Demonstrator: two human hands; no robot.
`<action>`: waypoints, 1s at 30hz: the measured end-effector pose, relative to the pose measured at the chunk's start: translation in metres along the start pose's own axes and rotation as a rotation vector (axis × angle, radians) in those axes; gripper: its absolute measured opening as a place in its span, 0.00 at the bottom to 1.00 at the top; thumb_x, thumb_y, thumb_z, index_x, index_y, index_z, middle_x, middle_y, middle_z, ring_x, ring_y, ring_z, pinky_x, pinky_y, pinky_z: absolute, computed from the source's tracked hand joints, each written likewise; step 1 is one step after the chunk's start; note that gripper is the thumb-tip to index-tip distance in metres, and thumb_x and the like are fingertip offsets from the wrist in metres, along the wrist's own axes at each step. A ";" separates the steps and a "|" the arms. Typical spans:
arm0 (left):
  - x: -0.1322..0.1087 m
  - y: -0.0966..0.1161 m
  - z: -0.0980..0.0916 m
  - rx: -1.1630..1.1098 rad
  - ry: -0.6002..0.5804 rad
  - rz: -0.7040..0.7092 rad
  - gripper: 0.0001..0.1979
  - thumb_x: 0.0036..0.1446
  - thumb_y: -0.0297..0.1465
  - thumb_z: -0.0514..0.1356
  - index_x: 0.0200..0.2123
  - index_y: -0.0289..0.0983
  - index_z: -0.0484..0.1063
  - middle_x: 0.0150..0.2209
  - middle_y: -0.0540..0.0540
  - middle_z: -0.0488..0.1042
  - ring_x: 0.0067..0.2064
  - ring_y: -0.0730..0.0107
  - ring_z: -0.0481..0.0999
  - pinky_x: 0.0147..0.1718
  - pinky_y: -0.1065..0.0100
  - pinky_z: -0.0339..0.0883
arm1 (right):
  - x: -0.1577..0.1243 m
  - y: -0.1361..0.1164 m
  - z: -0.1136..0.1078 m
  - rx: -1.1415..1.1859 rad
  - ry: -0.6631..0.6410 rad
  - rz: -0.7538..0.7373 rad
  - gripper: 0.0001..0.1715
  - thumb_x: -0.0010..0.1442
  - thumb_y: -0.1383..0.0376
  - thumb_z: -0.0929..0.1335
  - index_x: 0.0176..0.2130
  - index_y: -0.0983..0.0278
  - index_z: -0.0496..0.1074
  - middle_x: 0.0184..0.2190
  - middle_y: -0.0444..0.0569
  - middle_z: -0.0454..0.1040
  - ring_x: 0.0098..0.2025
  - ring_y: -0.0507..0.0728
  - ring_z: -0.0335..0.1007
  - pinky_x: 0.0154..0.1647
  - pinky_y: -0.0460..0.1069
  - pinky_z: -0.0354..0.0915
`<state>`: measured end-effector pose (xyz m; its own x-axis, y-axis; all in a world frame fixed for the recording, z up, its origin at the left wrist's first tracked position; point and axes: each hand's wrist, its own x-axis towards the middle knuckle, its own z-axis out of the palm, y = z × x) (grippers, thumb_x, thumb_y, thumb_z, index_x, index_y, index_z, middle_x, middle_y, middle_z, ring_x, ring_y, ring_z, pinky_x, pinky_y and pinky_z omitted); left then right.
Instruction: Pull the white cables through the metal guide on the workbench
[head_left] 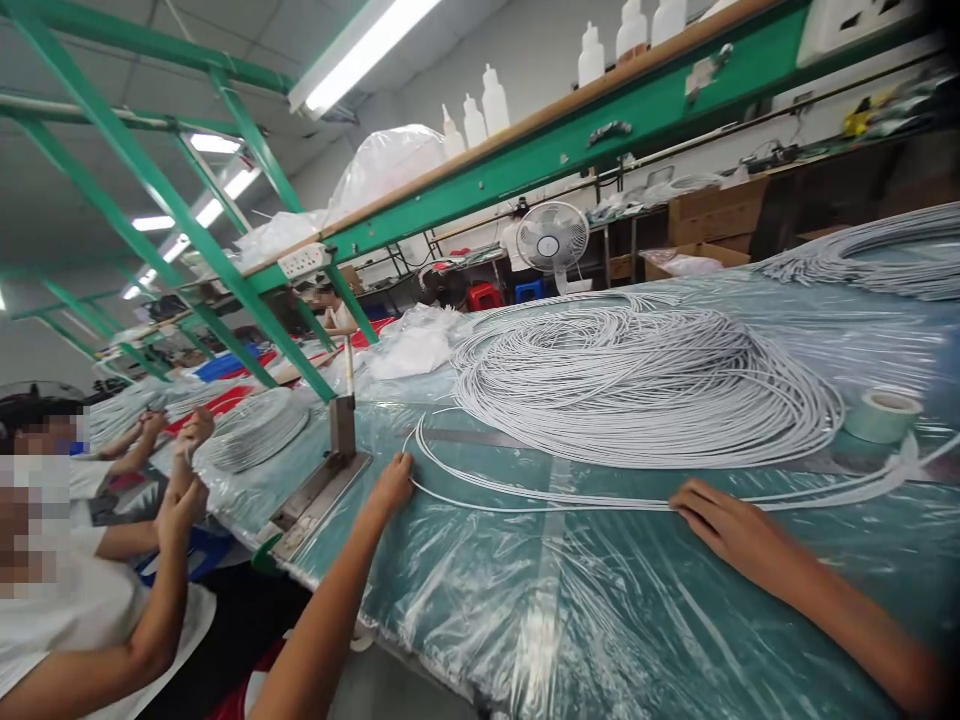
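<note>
My left hand [394,484] is closed on the end of a white cable near the metal fixture [343,430]. Farther right, my right hand [709,515] has its fingers pressed together on a few white cables [562,500] that run along the table. These cables bend back in a loop beside my left hand and gather at a tied bunch [904,468] on the right. Behind them lies a large coil of pale grey cable [637,385]. A roll of tape [883,415] stands at the coil's right side.
The green table [600,620] has a clear plastic cover. Another coil [259,428] lies left of the fixture, and one more [877,250] at the back right. A co-worker's arms [169,540] are at the left. A green shelf [480,180] with bottles crosses above.
</note>
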<state>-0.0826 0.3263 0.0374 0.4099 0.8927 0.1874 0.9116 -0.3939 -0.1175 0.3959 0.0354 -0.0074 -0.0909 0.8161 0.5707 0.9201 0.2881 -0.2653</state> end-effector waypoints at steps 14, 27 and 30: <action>0.012 0.052 -0.036 -0.195 -0.033 0.326 0.27 0.58 0.24 0.64 0.60 0.40 0.65 0.62 0.44 0.58 0.63 0.62 0.58 0.63 0.66 0.54 | 0.002 0.018 0.004 -0.322 0.182 -0.130 0.21 0.68 0.54 0.57 0.44 0.59 0.74 0.43 0.51 0.74 0.43 0.60 0.72 0.39 0.53 0.66; -0.024 0.138 -0.036 -0.166 0.231 0.200 0.15 0.64 0.24 0.57 0.54 0.30 0.67 0.55 0.35 0.63 0.58 0.51 0.63 0.58 0.53 0.60 | 0.019 -0.004 0.000 -0.341 0.189 0.036 0.18 0.65 0.67 0.57 0.42 0.63 0.74 0.39 0.53 0.73 0.42 0.61 0.68 0.42 0.55 0.63; -0.092 0.153 -0.034 -0.240 0.322 0.248 0.15 0.67 0.27 0.53 0.56 0.34 0.64 0.56 0.40 0.62 0.58 0.60 0.62 0.60 0.58 0.59 | 0.015 -0.005 -0.001 -0.269 0.184 -0.031 0.19 0.65 0.66 0.57 0.45 0.63 0.73 0.41 0.53 0.72 0.44 0.60 0.68 0.45 0.56 0.64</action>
<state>0.0198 0.1766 0.0354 0.5701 0.6670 0.4796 0.7511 -0.6597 0.0247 0.3906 0.0452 0.0032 -0.0727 0.6980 0.7124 0.9879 0.1484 -0.0446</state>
